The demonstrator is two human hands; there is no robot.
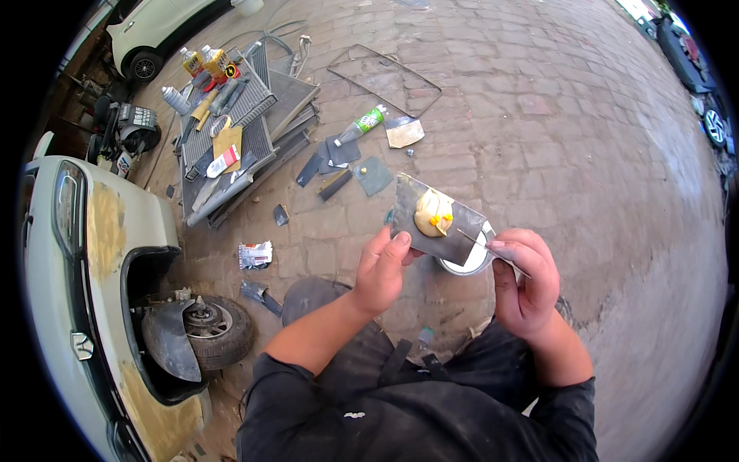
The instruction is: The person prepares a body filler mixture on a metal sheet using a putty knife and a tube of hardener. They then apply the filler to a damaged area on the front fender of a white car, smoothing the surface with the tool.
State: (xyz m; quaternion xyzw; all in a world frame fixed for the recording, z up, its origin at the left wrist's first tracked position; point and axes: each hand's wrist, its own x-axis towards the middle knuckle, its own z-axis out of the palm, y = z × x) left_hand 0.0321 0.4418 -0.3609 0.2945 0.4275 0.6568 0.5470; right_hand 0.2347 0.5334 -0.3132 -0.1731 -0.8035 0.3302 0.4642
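My left hand (382,266) grips the near left corner of a flat dark mixing board (460,245), thumb on top. On the board sits a mound of cream-coloured filler paste (426,219) with bright yellow streaks and dabs at its right side. My right hand (530,277) is closed, fingers and thumb pinching a thin spreader (479,241) seen nearly edge-on. Its tip lies over the board's right part, a little apart from the paste. Beneath the board and partly hidden by it stands a round tin (460,269) with a whitish inside.
At left stands a car body (104,231) with tan patches and an exposed wheel (223,331). A stack of radiators (258,131) carries bottles and tools. On the brick paving lie a green-labelled bottle (360,125), sanding sheets (374,175), a wire frame (385,58) and a wrapper (255,255).
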